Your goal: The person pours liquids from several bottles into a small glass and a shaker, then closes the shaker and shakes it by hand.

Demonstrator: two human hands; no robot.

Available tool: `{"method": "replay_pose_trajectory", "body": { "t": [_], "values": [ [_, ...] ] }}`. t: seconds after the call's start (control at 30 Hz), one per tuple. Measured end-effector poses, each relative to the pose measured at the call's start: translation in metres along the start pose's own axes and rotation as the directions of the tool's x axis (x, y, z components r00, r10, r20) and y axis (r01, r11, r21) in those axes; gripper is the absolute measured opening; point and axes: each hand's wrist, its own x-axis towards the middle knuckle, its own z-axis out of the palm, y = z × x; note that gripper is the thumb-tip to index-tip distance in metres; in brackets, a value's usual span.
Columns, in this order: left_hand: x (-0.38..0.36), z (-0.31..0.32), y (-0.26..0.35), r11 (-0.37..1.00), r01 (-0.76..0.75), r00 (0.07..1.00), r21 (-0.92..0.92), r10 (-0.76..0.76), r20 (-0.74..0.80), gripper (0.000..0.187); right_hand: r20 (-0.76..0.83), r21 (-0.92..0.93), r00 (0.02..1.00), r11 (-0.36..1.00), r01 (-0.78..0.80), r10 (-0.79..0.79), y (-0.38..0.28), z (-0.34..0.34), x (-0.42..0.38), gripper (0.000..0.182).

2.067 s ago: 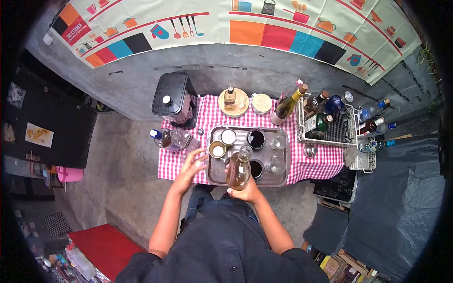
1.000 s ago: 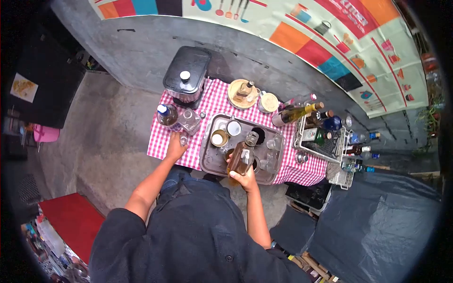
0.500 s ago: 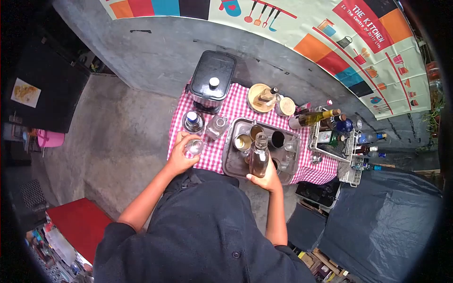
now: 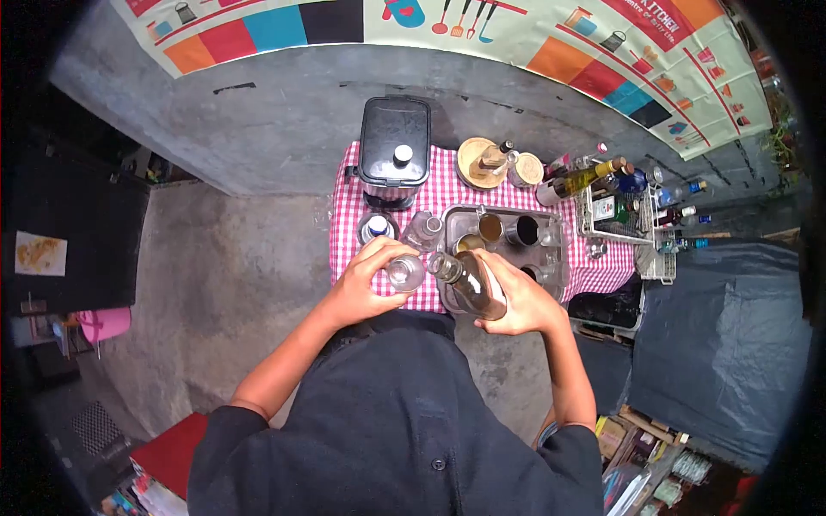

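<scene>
My left hand is wrapped round a small clear glass near the front edge of the checked tablecloth. In my right hand is a glass bottle with liquid in it, tilted so that its open mouth points left, close beside the glass's rim. Whether liquid flows between them cannot be made out. Behind the two hands stand a clear empty-looking bottle and a bottle with a white and blue cap. A metal tray with several cups lies behind my right hand.
A black lidded container stands at the back left of the table. Behind the tray are a round wooden plate with a small bottle and a round woven lid. A white wire rack with bottles stands at the right.
My right hand has raised the bottle and tipped it to the left towards the glass. My left hand has moved right with the glass, so both are now close together. The view has shifted.
</scene>
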Motion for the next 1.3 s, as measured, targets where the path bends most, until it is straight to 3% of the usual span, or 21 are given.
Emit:
{"method": "replay_pose_trajectory", "body": {
  "t": [0.07,0.17,0.37,0.57,1.3],
  "values": [
    [0.001,-0.003,0.004,0.999,0.027,1.000,-0.032,-0.026,0.017,0.050,-0.006,0.054,1.000,0.999,-0.003,0.003,-0.013,-0.005,0.007,0.100],
    [0.001,-0.010,0.009,0.998,0.036,0.999,-0.048,-0.035,0.024,0.050,-0.022,-0.040,0.999,0.999,0.035,-0.036,-0.023,-0.007,0.008,0.093],
    [0.001,-0.014,0.017,0.999,0.001,1.000,-0.040,-0.002,-0.029,0.049,-0.026,-0.132,1.000,0.991,0.012,-0.015,-0.038,-0.016,0.009,0.091],
    [0.005,-0.014,0.023,0.992,-0.083,0.989,0.095,0.094,-0.116,0.052,0.014,-0.174,0.999,0.984,-0.048,0.051,-0.048,-0.026,0.008,0.089],
    [0.006,-0.002,0.025,0.984,-0.102,0.986,0.147,0.119,-0.114,0.052,0.077,-0.320,0.991,0.944,-0.076,0.106,-0.054,-0.045,0.006,0.089]
  ]
}}
